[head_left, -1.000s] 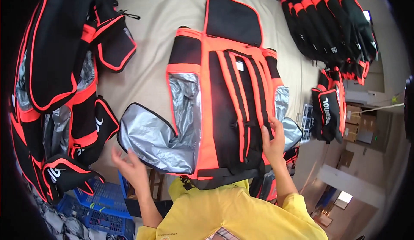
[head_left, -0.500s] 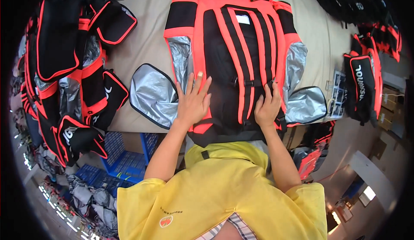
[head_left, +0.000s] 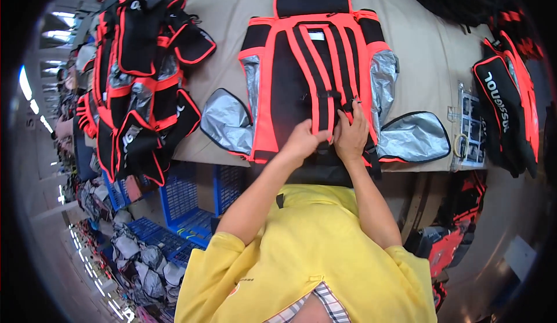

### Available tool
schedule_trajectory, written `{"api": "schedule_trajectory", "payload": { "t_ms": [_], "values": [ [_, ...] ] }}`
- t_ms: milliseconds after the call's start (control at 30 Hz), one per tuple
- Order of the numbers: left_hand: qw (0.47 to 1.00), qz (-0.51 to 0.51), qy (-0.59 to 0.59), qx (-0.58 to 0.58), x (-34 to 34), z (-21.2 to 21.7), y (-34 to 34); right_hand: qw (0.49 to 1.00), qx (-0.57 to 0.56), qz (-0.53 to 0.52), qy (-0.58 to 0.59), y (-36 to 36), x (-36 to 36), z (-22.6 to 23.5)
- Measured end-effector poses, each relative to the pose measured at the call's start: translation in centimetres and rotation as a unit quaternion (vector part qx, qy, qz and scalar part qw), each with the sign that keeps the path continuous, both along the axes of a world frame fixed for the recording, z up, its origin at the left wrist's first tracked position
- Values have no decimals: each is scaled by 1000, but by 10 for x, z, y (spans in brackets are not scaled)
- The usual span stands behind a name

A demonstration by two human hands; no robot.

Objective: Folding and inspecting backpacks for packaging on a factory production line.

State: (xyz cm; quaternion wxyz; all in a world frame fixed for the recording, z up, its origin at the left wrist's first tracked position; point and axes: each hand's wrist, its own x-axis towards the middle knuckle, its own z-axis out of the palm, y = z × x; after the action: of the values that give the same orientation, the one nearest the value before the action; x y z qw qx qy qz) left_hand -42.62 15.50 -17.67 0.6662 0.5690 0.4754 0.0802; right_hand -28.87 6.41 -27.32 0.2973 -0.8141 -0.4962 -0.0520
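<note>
A black backpack [head_left: 281, 91] with bright orange-red trim lies on the cloth-covered table, its shoulder straps [head_left: 313, 73] facing up. My left hand [head_left: 303, 142] pinches the lower end of the left strap. Close beside it, my right hand [head_left: 352, 134] has its fingers curled around the lower part of the right strap, near the buckle. Silver-lined side flaps spread out from the bag: a left flap [head_left: 225, 123] and a right flap [head_left: 415, 138]. The fingertips of both hands are partly hidden among the webbing.
More black and orange bags [head_left: 136, 67] are heaped at the left table edge. Another such bag [head_left: 499, 99] stands at the right, near a clear plastic sheet [head_left: 469, 128]. Below the table at left are blue crates [head_left: 185, 192] and a grey pile [head_left: 145, 265].
My left hand has left the bag's left side, where it lay flat, and moved right onto the strap. My right hand has shifted slightly toward it. The view has moved too.
</note>
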Motion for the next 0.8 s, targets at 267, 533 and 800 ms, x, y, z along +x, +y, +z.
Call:
{"api": "schedule_trajectory", "payload": {
  "t_ms": [267, 533, 800],
  "values": [
    [986, 80, -34, 145, -73, 215, 127, 998, 56, -14, 14, -7, 7, 1],
    [985, 126, -13, 120, -98, 195, 119, 997, 77, 19, 14, -14, 9, 6],
    [990, 87, 38, 106, -131, 101, 69, 997, 77, 17, 12, -13, 5, 9]
  ]
}}
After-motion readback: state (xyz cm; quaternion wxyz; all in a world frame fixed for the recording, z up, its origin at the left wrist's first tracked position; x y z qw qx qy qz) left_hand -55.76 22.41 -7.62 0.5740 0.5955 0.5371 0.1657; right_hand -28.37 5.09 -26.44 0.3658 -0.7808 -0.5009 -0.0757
